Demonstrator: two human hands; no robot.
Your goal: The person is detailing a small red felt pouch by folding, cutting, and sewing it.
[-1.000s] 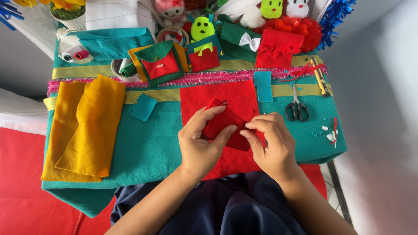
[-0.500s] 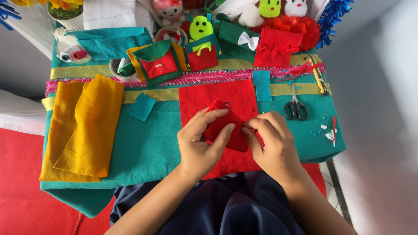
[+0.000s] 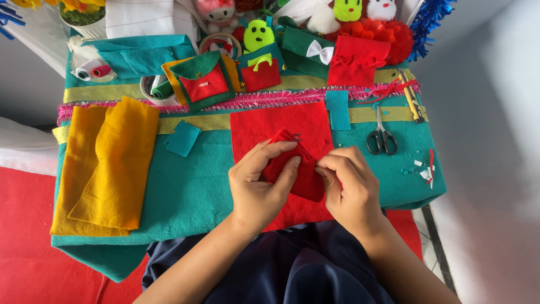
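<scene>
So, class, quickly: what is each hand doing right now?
Left hand: closed, pinching the folded red felt piece.
Right hand: closed, pinching the same piece.

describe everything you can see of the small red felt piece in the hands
The small red felt piece looks like soft, matte felt, folded or bunched into a rough wedge. It lies tilted over the larger red felt sheet on the teal cloth. The left hand pinches its left side; the right hand grips its right edge.

Teal-covered table (image 3: pixel 185 191), red floor mat (image 3: pixel 28 225), pale sunlit wall (image 3: pixel 495 141).
</scene>
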